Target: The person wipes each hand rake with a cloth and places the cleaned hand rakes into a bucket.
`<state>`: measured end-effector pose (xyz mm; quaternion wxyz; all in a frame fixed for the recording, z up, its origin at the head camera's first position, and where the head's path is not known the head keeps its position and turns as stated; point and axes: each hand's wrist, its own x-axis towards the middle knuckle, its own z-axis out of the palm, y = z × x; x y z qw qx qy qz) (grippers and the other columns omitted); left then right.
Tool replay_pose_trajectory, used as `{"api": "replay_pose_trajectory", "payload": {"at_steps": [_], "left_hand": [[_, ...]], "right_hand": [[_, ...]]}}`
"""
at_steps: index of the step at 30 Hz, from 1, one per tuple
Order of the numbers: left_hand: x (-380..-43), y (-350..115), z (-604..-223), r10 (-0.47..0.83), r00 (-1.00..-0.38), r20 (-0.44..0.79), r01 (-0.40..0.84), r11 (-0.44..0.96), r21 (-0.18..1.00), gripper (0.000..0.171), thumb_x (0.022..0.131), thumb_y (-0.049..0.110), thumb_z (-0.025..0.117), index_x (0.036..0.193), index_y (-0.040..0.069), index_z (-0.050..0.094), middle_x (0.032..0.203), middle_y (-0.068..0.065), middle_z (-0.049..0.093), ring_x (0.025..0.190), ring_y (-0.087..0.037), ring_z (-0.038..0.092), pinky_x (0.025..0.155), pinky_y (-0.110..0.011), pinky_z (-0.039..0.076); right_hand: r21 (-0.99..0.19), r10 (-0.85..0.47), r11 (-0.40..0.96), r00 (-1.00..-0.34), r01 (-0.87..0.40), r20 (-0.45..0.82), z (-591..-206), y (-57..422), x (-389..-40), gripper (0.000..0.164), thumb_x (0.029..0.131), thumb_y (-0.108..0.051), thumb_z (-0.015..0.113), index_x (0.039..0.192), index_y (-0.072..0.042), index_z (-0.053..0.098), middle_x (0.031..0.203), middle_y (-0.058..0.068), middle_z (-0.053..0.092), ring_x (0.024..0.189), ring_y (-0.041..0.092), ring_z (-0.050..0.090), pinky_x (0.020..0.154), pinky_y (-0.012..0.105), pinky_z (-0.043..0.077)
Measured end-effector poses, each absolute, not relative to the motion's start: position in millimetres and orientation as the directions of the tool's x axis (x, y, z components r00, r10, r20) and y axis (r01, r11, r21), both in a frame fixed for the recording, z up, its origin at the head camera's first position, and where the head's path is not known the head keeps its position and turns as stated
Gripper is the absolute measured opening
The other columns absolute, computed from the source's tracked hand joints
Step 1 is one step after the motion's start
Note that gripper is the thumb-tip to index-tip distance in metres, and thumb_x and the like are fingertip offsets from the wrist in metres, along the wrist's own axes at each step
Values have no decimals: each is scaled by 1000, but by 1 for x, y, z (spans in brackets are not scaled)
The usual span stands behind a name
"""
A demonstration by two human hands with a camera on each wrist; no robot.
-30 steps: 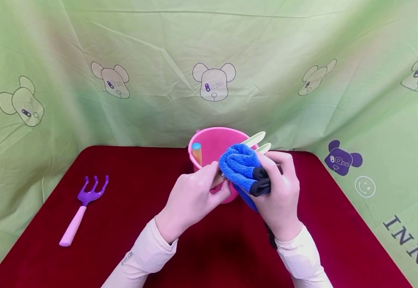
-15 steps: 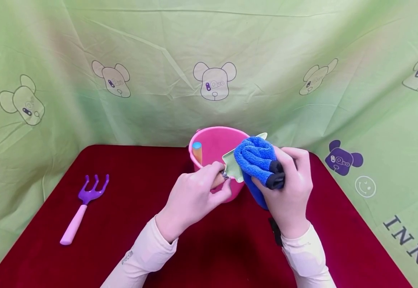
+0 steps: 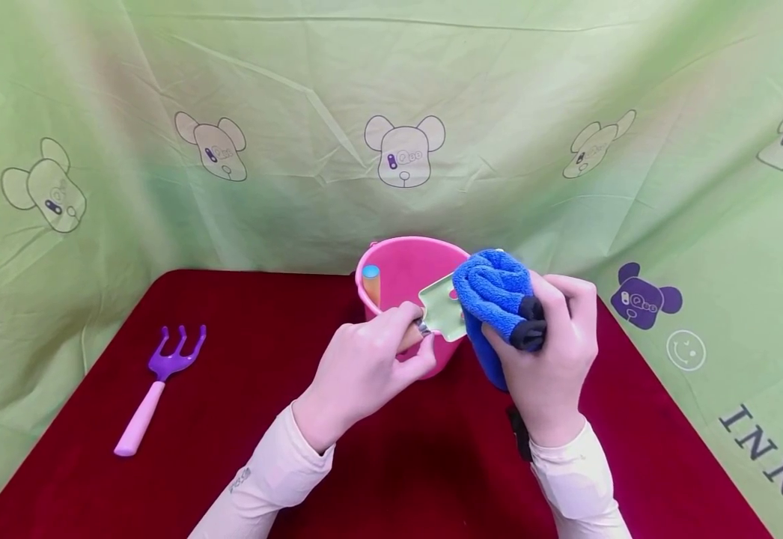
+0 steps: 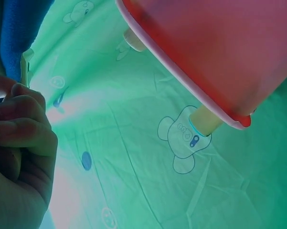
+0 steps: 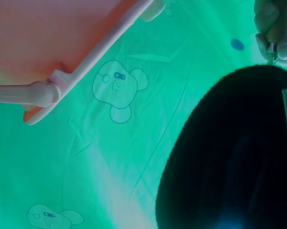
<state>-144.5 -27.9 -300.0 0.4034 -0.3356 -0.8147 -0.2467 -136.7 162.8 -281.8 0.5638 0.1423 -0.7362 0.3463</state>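
In the head view my left hand (image 3: 364, 367) pinches a small garden fork with a light green head (image 3: 440, 307) at its metal collar, where the wooden handle begins. My right hand (image 3: 563, 352) grips a folded blue towel (image 3: 492, 288) with black edging. The towel covers the fork's tines; the base of the head shows, slotted. Both hands are in front of the pink bucket (image 3: 415, 254). In the left wrist view the left hand's fingers (image 4: 24, 119) are curled. The towel looks almost black in the right wrist view (image 5: 215, 162), hiding the right hand.
A wooden handle with a blue end (image 3: 371, 283) leans inside the bucket. To the left lies a purple hand rake with a pink handle (image 3: 141, 419) on the dark red tablecloth (image 3: 250, 337). A green printed curtain (image 3: 297, 150) surrounds the table.
My right hand has slid the towel right along the fork's head towards the tine tips, uncovering the green base. The left hand stays nearly still.
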Motion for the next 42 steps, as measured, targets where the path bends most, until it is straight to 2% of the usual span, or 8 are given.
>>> {"api": "replay_pose_trajectory", "payload": {"at_steps": [9,14,23,29,38,42], "left_hand": [[-143,-27,-300,334,-463,821,738,658,149,14,76,19,67,84,8,61,55,7,50,36,-5,30,32,-18,27],[-142,-27,-300,332,-464,821,733,664,146,15,76,19,67,85,7,62,56,7,53,35,-5,30,31,-18,28],[-142,-28,-299,333,-464,821,737,659,150,15,76,18,67,86,7,62,55,7,53,36,-5,31,32,-18,29],[-143,-29,-299,337,-466,818,737,660,147,15,77,19,67,86,8,62,55,7,52,36,-5,29,33,-17,25],[-145,-33,-298,343,-495,798,724,670,160,16,77,21,66,87,9,62,52,7,50,37,-5,27,35,-17,22],[-145,-33,-298,344,-507,790,719,674,169,16,78,21,65,88,9,62,51,7,49,36,-5,27,34,-17,23]], "right_hand": [[-331,225,708,-246,-623,943,-285,163,-141,44,60,-7,82,100,4,70,91,34,56,90,39,58,84,30,45],[-329,240,711,-225,-622,944,-284,164,-141,41,62,-8,80,99,5,70,89,34,56,88,39,59,81,35,46],[-329,253,721,-211,-610,944,-281,165,-141,39,63,-8,80,98,5,69,90,34,56,88,38,59,82,33,47],[-336,272,731,-198,-593,942,-279,168,-141,37,63,-9,79,96,5,69,89,34,56,90,38,58,82,34,47],[-349,313,725,-168,-593,935,-274,170,-139,34,63,-8,78,91,8,67,88,36,54,88,38,58,83,22,45],[-326,299,723,-150,-609,942,-275,166,-135,35,61,-8,76,91,8,67,87,35,55,87,39,58,81,28,46]]}}
